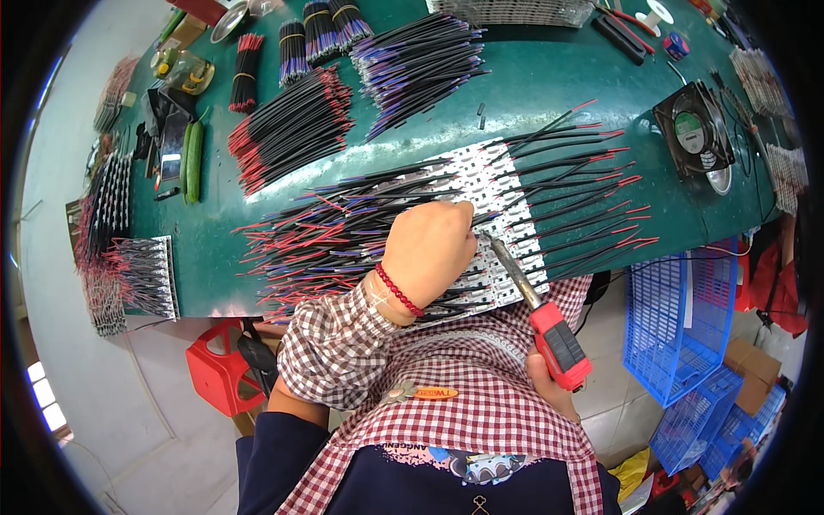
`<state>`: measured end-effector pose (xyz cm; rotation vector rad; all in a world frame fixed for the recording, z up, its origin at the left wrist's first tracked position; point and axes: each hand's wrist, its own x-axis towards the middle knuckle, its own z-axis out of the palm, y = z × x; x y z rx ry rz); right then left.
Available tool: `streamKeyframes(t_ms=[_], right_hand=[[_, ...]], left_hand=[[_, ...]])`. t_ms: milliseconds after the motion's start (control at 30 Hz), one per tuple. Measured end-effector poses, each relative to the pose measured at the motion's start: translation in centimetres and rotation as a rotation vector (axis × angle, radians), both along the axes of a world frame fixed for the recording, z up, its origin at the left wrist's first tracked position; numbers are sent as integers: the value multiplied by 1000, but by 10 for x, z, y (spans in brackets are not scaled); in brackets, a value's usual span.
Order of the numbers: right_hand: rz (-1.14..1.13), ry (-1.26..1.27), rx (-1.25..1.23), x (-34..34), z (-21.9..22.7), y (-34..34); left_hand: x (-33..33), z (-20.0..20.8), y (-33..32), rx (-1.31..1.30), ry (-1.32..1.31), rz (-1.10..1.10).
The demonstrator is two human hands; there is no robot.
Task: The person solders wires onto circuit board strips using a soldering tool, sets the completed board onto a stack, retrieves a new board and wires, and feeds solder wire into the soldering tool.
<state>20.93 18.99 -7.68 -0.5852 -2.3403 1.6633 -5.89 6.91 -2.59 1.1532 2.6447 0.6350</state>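
Red soldering iron angled over white board

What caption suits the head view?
Left hand over white boards and wires; right hand holding a soldering iron, tip near the left hand.

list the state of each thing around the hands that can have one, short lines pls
Left grip: curled over the white board, fingertips hidden
Right grip: closed around the soldering iron's handle
Soldering iron: tip down at the board, heat can't be seen
White board: lying flat, partly covered by wires
Red-tipped bundle: banded
Red-tipped pile: spread out, no band visible
Fan: can't tell if spinning
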Motion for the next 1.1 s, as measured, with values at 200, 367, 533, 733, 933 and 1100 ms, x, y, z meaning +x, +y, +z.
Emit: streamKeyframes(t_ms=[200,367,533,733,933,1100], right_hand=[[44,145,347,-22,13,4],[63,113,351,-21,15,3],[38,98,258,-17,12,3],[27,77,163,-14,13,3],[21,-1,109,-3,2,2],[-157,-53,-250,6,-4,-2]], left_hand=[[0,0,0,-7,-17,9],[1,0,1,-1,-25,16],[2,-1,1,2,-11,26],[2,-2,1,-9,1,26],[3,-2,1,-14,10,20],[3,-2,2,-18,7,20]])
